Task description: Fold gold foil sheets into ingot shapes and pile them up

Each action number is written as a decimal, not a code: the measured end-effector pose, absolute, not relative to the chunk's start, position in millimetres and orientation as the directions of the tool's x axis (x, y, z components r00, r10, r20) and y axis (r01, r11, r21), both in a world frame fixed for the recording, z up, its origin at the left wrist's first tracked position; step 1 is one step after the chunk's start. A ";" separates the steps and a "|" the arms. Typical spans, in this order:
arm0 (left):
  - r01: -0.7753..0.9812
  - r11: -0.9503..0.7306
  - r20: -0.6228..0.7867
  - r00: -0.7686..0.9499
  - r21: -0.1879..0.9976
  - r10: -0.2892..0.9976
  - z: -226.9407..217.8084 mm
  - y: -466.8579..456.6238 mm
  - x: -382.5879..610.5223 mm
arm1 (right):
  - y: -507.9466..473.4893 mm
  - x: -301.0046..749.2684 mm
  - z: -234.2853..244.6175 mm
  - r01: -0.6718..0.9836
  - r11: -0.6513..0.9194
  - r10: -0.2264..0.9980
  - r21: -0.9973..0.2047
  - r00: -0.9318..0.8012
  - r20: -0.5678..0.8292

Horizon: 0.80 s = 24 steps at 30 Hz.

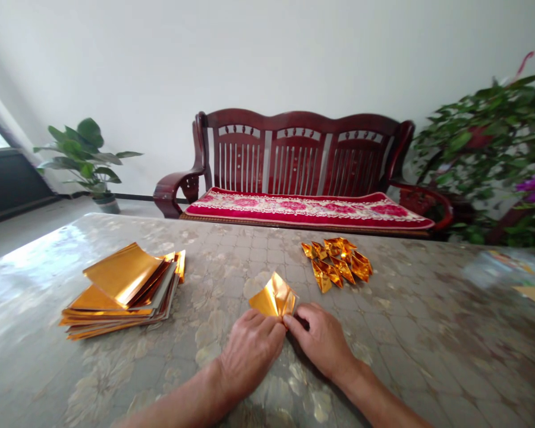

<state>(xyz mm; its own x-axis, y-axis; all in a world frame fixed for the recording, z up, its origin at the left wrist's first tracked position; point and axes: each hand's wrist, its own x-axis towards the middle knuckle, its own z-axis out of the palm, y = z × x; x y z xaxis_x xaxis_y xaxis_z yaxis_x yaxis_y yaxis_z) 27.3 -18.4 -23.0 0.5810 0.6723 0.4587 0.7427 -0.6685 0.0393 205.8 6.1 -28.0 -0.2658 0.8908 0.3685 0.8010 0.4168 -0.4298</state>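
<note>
A sheet of gold foil paper [274, 295], partly folded with a point facing away from me, is held at its near edge. My left hand [255, 342] is closed on its left side, fingers bent over the paper. On the other side my right hand [320, 336] pinches the near corner, its thumb close to the left fingers. Beyond and to the right lies a group of folded gold paper ingots [339, 261]. At the left sits a stack of gold foil sheets [125, 291], loosely piled with uneven edges. The fold under my fingers is hidden.
The table [396, 333] has a patterned grey-brown cover. Clear plastic packaging [503, 267] lies near its right edge. Past the far edge stands a dark red wooden bench [294, 154] with a floral seat cover [307, 206]. Potted plants [82, 154] flank it.
</note>
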 end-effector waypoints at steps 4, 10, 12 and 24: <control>0.690 -0.709 0.437 0.599 0.143 0.671 -23.0 -17.1 27.2 | 7.6 207.2 -30.6 0.796 0.412 0.891 -0.443 -0.251 0.377; 0.579 -0.721 0.639 0.398 0.381 0.658 -16.5 -17.7 18.5 | 6.2 218.0 -15.0 0.777 0.604 0.659 -0.176 -0.364 0.658; 0.549 -0.717 0.719 0.272 0.429 0.639 -15.8 -18.5 14.7 | 3.7 220.5 -8.8 0.766 0.641 0.557 -0.042 -0.427 0.712; 0.550 -0.707 0.670 0.319 0.445 0.670 -19.8 -7.2 5.0 | -0.9 220.5 -9.4 0.767 0.633 0.501 0.102 -0.507 0.701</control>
<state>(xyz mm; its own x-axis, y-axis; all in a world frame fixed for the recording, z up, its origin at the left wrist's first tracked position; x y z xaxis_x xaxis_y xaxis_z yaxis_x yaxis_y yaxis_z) 5.0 -7.2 -19.8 0.3186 0.6703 0.6702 0.5498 -0.7066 0.4454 220.5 -0.9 -9.4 -0.5070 0.5014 0.7011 0.7675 0.6328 0.1024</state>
